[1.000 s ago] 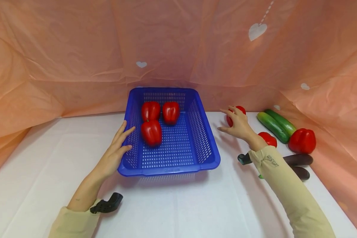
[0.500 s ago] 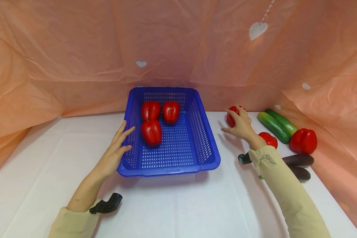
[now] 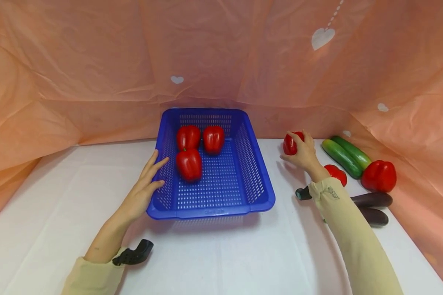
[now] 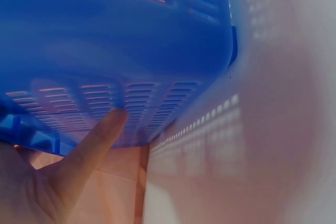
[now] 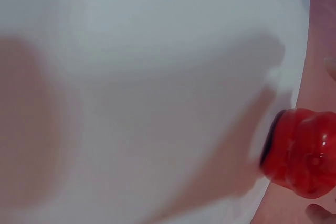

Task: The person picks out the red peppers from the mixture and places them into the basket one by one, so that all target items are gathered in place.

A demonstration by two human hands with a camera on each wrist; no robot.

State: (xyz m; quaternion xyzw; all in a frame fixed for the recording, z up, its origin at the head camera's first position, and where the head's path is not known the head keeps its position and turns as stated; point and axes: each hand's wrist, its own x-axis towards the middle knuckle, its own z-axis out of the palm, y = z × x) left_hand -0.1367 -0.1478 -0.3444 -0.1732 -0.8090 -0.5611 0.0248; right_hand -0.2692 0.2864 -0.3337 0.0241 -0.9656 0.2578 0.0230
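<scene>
A blue plastic basket (image 3: pixel 214 212) holds three red bell peppers (image 3: pixel 189 164). My left hand (image 3: pixel 142 190) is at its left side, fingers spread along the rim and outer wall. In the left wrist view the thumb (image 4: pixel 100 135) lies straight over the slotted basket wall (image 4: pixel 79 51). To the right of the basket, my right hand (image 3: pixel 304 157) is spread around another red bell pepper (image 3: pixel 290 145) on the table. The right wrist view shows that pepper (image 5: pixel 304 153) between two fingertips, with gaps on both sides; the rest of the hand is out of that view.
Right of the right hand lie two cucumbers (image 3: pixel 342 157), a red bell pepper (image 3: pixel 379 176) and two eggplants (image 3: pixel 373 200). Another red pepper (image 3: pixel 336 174) is partly hidden behind the right forearm. An orange curtain (image 3: pixel 214 53) hangs behind the white table (image 3: pixel 192 262).
My right hand has moved slightly to the right, bringing its fingers around the far pepper. The left hand and the basket look the same.
</scene>
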